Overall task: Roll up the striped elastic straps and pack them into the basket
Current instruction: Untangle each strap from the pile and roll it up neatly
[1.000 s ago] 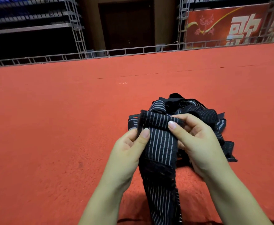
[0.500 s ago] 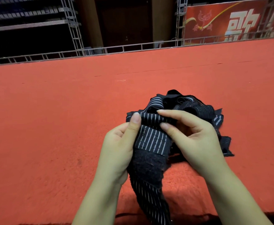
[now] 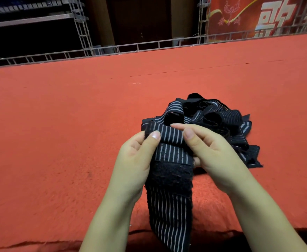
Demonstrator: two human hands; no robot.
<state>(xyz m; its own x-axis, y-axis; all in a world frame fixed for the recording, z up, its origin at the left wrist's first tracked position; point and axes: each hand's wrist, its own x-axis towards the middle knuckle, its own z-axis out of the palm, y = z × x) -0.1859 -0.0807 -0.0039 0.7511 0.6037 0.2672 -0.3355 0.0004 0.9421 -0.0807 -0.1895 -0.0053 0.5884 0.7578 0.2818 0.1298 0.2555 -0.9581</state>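
A black elastic strap with thin white stripes (image 3: 169,206) hangs down between my hands, with a fuzzy black patch partway along it. Its top end is curled into a small roll (image 3: 167,135). My left hand (image 3: 136,160) pinches the roll's left side with the thumb on top. My right hand (image 3: 209,150) grips the right side, thumb on the roll and forefinger stretched over it. Behind my hands a loose pile of more striped straps (image 3: 220,122) lies on the red carpet. No basket is in view.
The red carpet (image 3: 58,142) spreads wide to the left and far side. A metal truss rail (image 3: 149,44) borders its far edge, with shelving at back left and a red banner (image 3: 258,15) at back right. The carpet's near edge runs along the bottom.
The strap's top end has been rolled over toward me by both hands. More of the strap has been drawn up, and the fuzzy patch now sits just under the roll.
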